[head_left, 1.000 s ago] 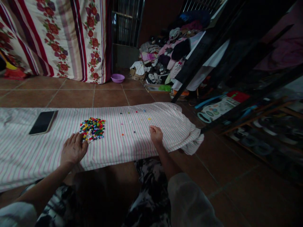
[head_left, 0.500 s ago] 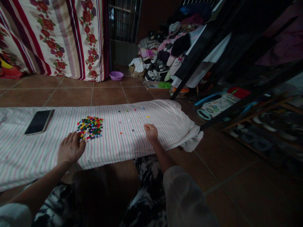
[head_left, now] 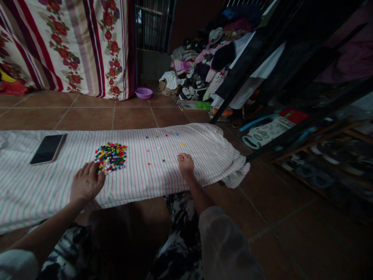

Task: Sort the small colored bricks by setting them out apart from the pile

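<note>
My left hand (head_left: pixel 86 182) lies palm down with its fingers stretched out on the striped cloth (head_left: pixel 134 179), its fingertips at the lower left edge of a pile of small coloured pieces (head_left: pixel 112 155). Curled fingers close my right hand (head_left: pixel 185 164) at the right side of the cloth; whatever they may pinch is too small to make out. Several single pieces lie spread out between the pile and my right hand, among them an orange piece (head_left: pixel 149 164), a dark piece (head_left: pixel 163 160) and a yellow piece (head_left: pixel 182 144).
A smartphone (head_left: pixel 49 149) rests on the cloth at the left. Beyond, on the tiled floor, stand a purple basin (head_left: pixel 143 93) and a heap of clothes (head_left: pixel 201 62). A floral curtain (head_left: pixel 84 46) hangs at the back left. Racks with shoes (head_left: pixel 323 155) are at the right.
</note>
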Available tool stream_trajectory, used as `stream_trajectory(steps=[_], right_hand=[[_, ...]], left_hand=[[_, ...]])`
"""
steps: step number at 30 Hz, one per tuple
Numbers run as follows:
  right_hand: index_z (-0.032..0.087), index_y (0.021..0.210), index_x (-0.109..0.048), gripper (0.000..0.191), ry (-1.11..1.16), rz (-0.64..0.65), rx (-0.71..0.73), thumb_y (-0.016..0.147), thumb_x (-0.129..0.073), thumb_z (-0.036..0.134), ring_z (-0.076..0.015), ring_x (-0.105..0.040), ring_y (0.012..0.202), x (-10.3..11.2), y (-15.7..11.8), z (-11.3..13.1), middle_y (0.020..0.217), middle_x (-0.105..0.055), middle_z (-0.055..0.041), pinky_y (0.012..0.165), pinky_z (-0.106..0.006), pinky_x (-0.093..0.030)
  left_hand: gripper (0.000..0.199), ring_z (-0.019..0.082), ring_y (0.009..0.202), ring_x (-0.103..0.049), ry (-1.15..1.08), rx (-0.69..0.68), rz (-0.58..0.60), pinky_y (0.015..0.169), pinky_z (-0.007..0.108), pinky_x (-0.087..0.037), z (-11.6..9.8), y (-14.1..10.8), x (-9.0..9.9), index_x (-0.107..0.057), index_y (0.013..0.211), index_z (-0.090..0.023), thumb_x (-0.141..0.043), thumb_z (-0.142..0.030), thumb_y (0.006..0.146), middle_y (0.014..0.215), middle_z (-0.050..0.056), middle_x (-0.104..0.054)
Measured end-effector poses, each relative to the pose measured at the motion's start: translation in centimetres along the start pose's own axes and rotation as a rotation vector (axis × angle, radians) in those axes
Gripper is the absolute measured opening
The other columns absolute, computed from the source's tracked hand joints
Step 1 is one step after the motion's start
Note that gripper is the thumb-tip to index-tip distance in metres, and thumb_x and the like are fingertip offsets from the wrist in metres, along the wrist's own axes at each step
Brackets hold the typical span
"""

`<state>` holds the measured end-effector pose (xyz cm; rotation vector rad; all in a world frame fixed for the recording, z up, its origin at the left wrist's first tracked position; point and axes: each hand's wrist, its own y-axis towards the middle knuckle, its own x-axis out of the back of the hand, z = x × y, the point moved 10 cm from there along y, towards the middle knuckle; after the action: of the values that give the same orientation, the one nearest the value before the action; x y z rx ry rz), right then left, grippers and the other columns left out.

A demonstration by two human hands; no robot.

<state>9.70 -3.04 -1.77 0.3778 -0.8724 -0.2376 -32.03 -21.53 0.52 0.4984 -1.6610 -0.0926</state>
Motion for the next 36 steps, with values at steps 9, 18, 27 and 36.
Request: stream_trajectory(steps=[9, 18, 27, 36], right_hand=[[0.017, 0.091, -0.068, 0.022, 0.062, -0.086, -0.001, 0.081, -0.051, 0.027, -0.0208, -0.059, 0.078, 1.2, -0.4, 0.2, 0.083, -0.065, -0.0091, 0.078, -0.034, -0.049], [0.016, 0.093, -0.068, 0.03, 0.134, -0.242, 0.106, 0.084, -0.043, 0.028, -0.0198, -0.056, 0.072, 2.9, -0.6, 4.2, 0.082, -0.062, -0.0102, 0.072, -0.034, -0.05], [0.018, 0.1, -0.069, 0.029, 0.406, 0.117, 0.313, 0.089, -0.044, 0.026, -0.0168, -0.061, 0.077, -3.3, -3.0, 17.4, 0.097, -0.064, -0.009, 0.072, -0.029, -0.052], [0.023, 0.107, -0.071, 0.03, 0.28, 0.444, 0.301, 0.085, -0.052, 0.016, -0.0165, -0.061, 0.086, -12.4, -6.7, 23.0, 0.102, -0.064, -0.0056, 0.086, -0.028, -0.05]], left_hand=[[0.05, 0.035, 0.132, -0.045, -0.031, 0.006, -0.003, 0.109, 0.053, -0.036, 0.0, 0.0, 0.0, -0.052, 0.126, -0.01, -0.035, -0.04, 0.09, 0.134, 0.022, -0.055], [0.052, 0.035, 0.136, -0.042, -0.04, 0.052, -0.018, 0.112, 0.05, -0.032, 0.1, 0.0, 0.0, -0.054, 0.125, -0.005, -0.035, -0.038, 0.09, 0.137, 0.023, -0.054], [0.049, 0.035, 0.136, -0.041, -0.052, 0.068, -0.011, 0.113, 0.049, -0.031, 0.2, 0.1, -0.3, -0.054, 0.124, -0.006, -0.038, -0.037, 0.089, 0.138, 0.021, -0.054], [0.046, 0.035, 0.135, -0.043, -0.029, 0.066, -0.052, 0.113, 0.049, -0.033, 0.2, 0.0, -0.3, -0.055, 0.122, -0.007, -0.04, -0.036, 0.09, 0.136, 0.02, -0.056]])
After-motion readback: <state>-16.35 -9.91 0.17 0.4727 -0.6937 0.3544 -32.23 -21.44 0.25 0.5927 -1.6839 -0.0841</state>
